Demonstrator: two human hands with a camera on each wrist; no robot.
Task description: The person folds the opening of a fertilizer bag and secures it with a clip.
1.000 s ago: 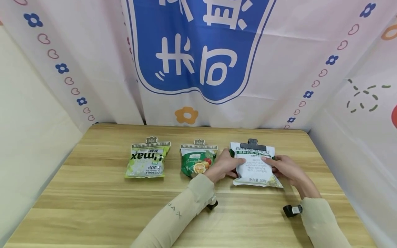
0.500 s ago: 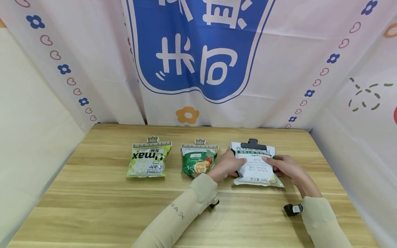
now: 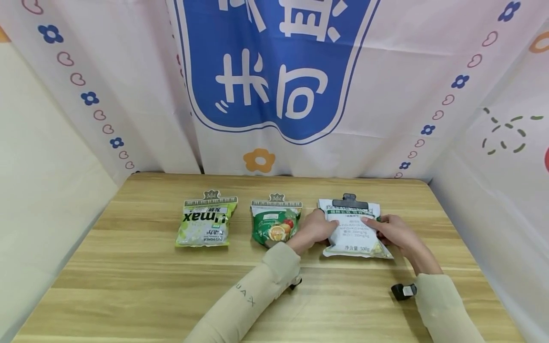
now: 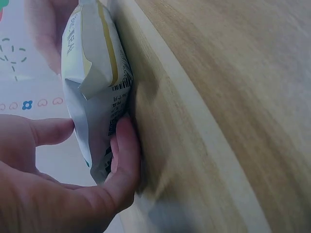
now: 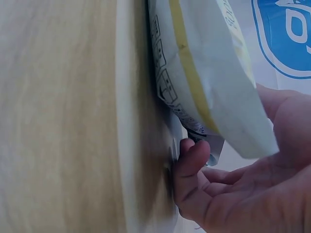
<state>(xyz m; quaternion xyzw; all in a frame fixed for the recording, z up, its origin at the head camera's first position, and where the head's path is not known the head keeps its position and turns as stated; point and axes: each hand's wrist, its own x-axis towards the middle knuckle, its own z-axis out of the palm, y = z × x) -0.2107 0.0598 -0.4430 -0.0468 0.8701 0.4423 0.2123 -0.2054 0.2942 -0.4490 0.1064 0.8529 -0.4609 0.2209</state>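
A white 500g bag [image 3: 353, 238] lies at the right of the table, a black clip [image 3: 349, 204] across its far edge. My left hand [image 3: 315, 226] grips its left side, thumb on the front face. On the opposite side my right hand [image 3: 399, 236] holds it with the thumb on top and fingers at the edge. The left wrist view shows the left fingers [image 4: 127, 155] curled beneath the bag [image 4: 97, 53], close to the tabletop. In the right wrist view, curled fingers [image 5: 192, 170] sit low beside the bag's [image 5: 214, 82] underside.
Left of my left hand lies a green fruit-printed bag [image 3: 274, 226] with a decorated clip [image 3: 276, 203]. A lime-and-silver bag [image 3: 203, 228] with a similar clip [image 3: 211, 200] lies farther left. A printed curtain [image 3: 266, 95] hangs behind the wooden table [image 3: 150, 286].
Both hands keep their hold on the white bag, which stays in nearly the same place. The left thumb has drawn back very slightly towards the bag's left edge.
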